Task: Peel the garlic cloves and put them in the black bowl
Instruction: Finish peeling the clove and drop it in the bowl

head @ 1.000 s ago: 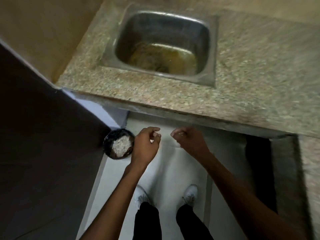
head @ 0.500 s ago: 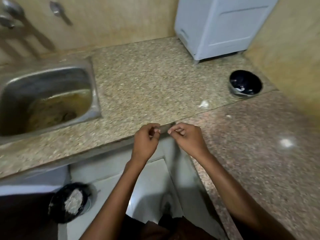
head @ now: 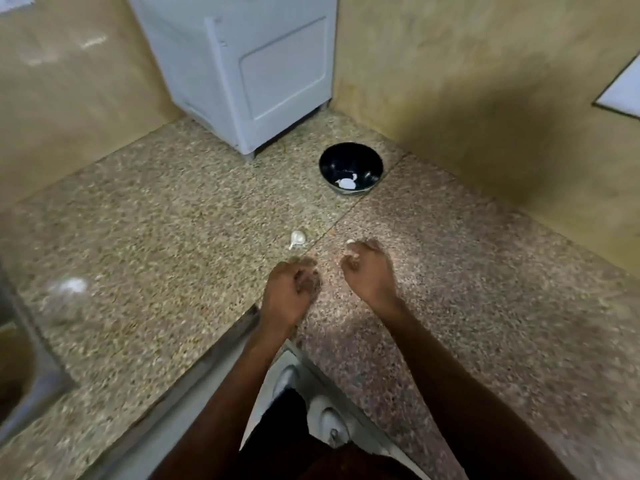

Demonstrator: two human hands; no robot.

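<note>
The black bowl stands on the granite counter near the back corner, with a white peeled clove inside. An unpeeled garlic clove lies on the counter between the bowl and my hands. My left hand hovers just in front of that clove with its fingers curled; motion blur hides most of what it pinches, though a small pale clove seems to sit at its fingertips. My right hand is beside it, fingers curled, with nothing visible in it. A tiny white scrap lies at its fingertips.
A white appliance stands at the back of the counter, left of the bowl. Tan walls close the corner behind and to the right. The steel sink's edge shows at far left. My shoes stand on the floor below the counter's inner corner.
The view swung right from the sink and the floor bowl of peels to the counter corner. Both hands moved forward over the counter, toward the loose clove and the black bowl.
</note>
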